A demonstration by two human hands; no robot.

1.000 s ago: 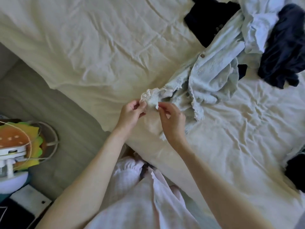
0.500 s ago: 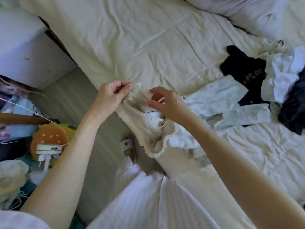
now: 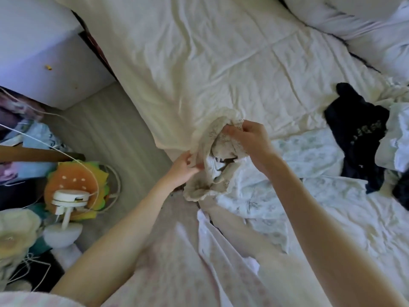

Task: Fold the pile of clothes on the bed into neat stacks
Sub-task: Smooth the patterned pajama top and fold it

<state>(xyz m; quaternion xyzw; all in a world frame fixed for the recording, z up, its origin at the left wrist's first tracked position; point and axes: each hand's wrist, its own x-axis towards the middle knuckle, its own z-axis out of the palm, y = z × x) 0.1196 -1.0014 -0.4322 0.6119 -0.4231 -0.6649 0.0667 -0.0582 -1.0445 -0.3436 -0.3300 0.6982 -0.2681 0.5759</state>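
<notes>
Two hands on one lace-trimmed garment

Both hands lifted over bed edge. Left hand (image 3: 184,168) pinching lower frilled hem of pale floral garment (image 3: 218,151); right hand (image 3: 247,135) gripping bunched upper part, fingers curled into fabric. Rest of same garment trailing right across rumpled cream sheet (image 3: 199,63). Dark navy top (image 3: 356,131) and white crumpled clothing (image 3: 396,138) heaped further right, near bed's far side. Pillow (image 3: 354,16) at upper right. Burger-shaped cushion (image 3: 75,180) and white fan (image 3: 66,198) on floor, left.
</notes>
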